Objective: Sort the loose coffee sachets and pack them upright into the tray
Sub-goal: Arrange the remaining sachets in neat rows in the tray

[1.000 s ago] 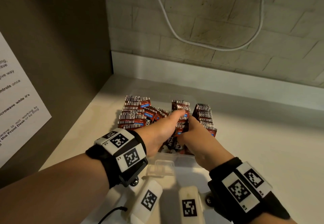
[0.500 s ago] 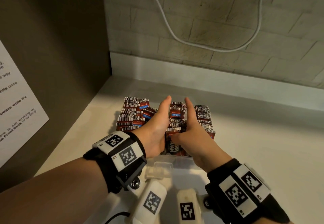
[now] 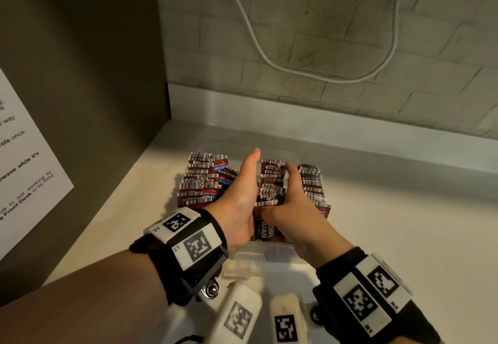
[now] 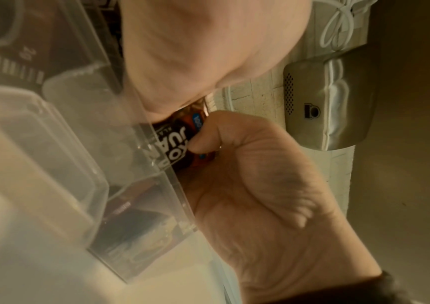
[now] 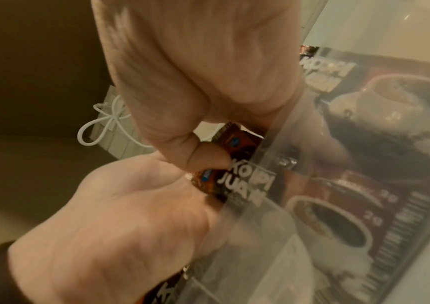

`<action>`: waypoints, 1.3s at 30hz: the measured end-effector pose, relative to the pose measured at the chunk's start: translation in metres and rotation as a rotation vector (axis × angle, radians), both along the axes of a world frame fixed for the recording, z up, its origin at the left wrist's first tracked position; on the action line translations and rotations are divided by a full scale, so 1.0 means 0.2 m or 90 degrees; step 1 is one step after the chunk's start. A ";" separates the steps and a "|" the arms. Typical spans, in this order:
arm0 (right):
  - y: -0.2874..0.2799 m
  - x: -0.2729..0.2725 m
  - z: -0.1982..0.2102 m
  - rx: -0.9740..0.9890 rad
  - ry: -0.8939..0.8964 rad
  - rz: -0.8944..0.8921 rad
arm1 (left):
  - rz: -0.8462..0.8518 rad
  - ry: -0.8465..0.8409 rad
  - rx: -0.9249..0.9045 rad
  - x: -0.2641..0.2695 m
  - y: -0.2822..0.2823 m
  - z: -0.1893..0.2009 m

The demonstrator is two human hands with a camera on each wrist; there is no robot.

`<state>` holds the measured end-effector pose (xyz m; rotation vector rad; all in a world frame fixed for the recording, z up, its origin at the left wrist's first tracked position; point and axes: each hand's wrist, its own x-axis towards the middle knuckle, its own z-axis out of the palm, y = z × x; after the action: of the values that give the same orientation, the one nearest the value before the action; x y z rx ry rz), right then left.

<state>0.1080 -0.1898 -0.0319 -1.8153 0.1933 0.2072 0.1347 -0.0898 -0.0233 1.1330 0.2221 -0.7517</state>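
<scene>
A clear plastic tray (image 3: 272, 248) on the white counter holds three rows of upright brown coffee sachets. My left hand (image 3: 242, 195) lies with straight fingers along the left side of the middle row (image 3: 272, 179). My right hand (image 3: 293, 198) lies along that row's right side, so the row is squeezed between both palms. Both thumbs meet at the front sachet (image 4: 174, 142), marked KOPI JUAN, seen through the tray wall (image 5: 338, 185) with the sachet (image 5: 245, 183) behind it. The left row (image 3: 200, 179) and right row (image 3: 312, 182) stand untouched.
A small clear plastic piece (image 3: 248, 260) lies just in front of the tray. A brown side wall with a paper notice (image 3: 24, 160) stands to the left. A white cable (image 3: 269, 55) hangs on the brick back wall. The white counter (image 3: 390, 222) stretches right.
A second ago both hands had fingers curled down onto the middle row. They have since straightened and slid forward along its two sides, and the row now stands more even.
</scene>
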 end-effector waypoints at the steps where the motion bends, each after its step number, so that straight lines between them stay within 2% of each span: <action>1: 0.00 0.00 0.00 0.010 0.000 0.001 | 0.003 0.000 -0.001 0.00 0.00 0.01; 14: -0.01 -0.02 0.03 0.060 0.008 0.004 | 0.053 -0.027 0.042 0.00 -0.01 0.00; 22: -0.01 -0.02 0.03 -0.022 0.002 0.048 | 0.115 -0.028 0.049 0.02 -0.03 -0.02; 27: -0.02 -0.01 0.01 -0.075 -0.018 0.015 | 0.082 -0.028 0.102 -0.01 -0.01 0.00; 34: 0.00 -0.01 0.02 -0.008 0.016 0.036 | 0.027 -0.002 0.026 -0.04 -0.02 0.02; 39: 0.00 -0.02 0.03 -0.058 0.030 0.063 | -0.025 -0.012 0.041 -0.06 -0.01 0.05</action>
<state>0.1031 -0.1905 -0.0258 -1.9134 0.1488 0.3157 0.1221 -0.0912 -0.0127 1.2076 0.2103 -0.7731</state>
